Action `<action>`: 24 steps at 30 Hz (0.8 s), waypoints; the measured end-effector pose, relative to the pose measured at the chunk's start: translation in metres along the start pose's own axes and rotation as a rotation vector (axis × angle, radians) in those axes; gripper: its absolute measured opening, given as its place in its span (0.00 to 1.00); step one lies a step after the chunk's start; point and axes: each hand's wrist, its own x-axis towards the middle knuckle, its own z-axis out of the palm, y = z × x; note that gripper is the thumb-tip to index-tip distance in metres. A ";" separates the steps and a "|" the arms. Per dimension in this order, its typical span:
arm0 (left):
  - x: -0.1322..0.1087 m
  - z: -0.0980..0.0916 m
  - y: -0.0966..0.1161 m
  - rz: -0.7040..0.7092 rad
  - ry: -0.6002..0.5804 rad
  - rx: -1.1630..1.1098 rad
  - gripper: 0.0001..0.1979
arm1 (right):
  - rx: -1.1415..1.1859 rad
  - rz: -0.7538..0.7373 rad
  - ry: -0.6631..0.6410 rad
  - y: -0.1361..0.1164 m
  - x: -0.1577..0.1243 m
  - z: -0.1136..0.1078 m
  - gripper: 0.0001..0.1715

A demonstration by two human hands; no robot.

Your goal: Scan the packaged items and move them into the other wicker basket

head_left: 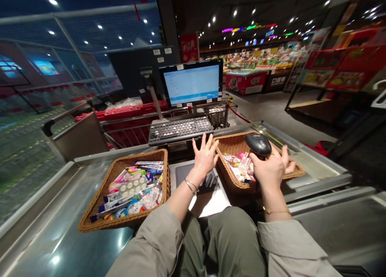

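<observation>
My right hand (pixel 269 164) holds a black handheld barcode scanner (pixel 258 144) above the right wicker basket (pixel 224 170). Its thumb and a finger grip the scanner while other fingers stick out to the side; the scanner's handle is mostly hidden. Small packaged sweets (pixel 240 164) lie in that basket. My left hand (pixel 205 154) is empty with its fingers spread, just in front of the keyboard (pixel 181 130) and beside the basket's left rim. Whether its fingertips touch the rim I cannot tell.
On the left metal counter (pixel 57 216) stands another wicker basket (pixel 87 218) filled with assorted packaged sweets (pixel 132 190). A lit monitor (pixel 193 84) rises behind the keyboard. Beyond it are a shopping cart (pixel 126 134) and a red chest freezer (pixel 245 83).
</observation>
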 end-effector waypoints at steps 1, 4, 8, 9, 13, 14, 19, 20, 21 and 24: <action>-0.005 -0.002 -0.006 -0.015 0.001 0.007 0.30 | 0.025 0.019 -0.005 -0.008 -0.002 0.002 0.31; -0.019 -0.007 -0.028 -0.065 -0.001 0.030 0.29 | 0.081 0.016 -0.061 -0.032 -0.009 0.009 0.25; -0.037 -0.019 -0.061 -0.154 -0.003 0.057 0.29 | 0.139 -0.019 -0.134 -0.061 -0.020 0.019 0.23; -0.042 -0.022 -0.070 -0.177 0.001 0.064 0.29 | 0.153 -0.030 -0.147 -0.068 -0.023 0.022 0.24; -0.060 -0.038 -0.107 -0.273 0.021 0.109 0.28 | 0.174 -0.084 -0.203 -0.093 -0.036 0.031 0.22; -0.065 -0.042 -0.116 -0.298 0.022 0.124 0.28 | 0.180 -0.097 -0.219 -0.099 -0.039 0.033 0.22; -0.092 -0.056 -0.160 -0.411 -0.001 0.201 0.27 | 0.205 -0.156 -0.258 -0.118 -0.058 0.045 0.19; -0.097 -0.057 -0.167 -0.430 -0.014 0.211 0.27 | 0.202 -0.166 -0.263 -0.120 -0.061 0.048 0.19; -0.102 -0.058 -0.174 -0.447 -0.029 0.217 0.27 | 0.197 -0.175 -0.271 -0.121 -0.065 0.051 0.19; -0.115 -0.059 -0.187 -0.480 -0.077 0.221 0.27 | 0.179 -0.199 -0.296 -0.121 -0.074 0.058 0.19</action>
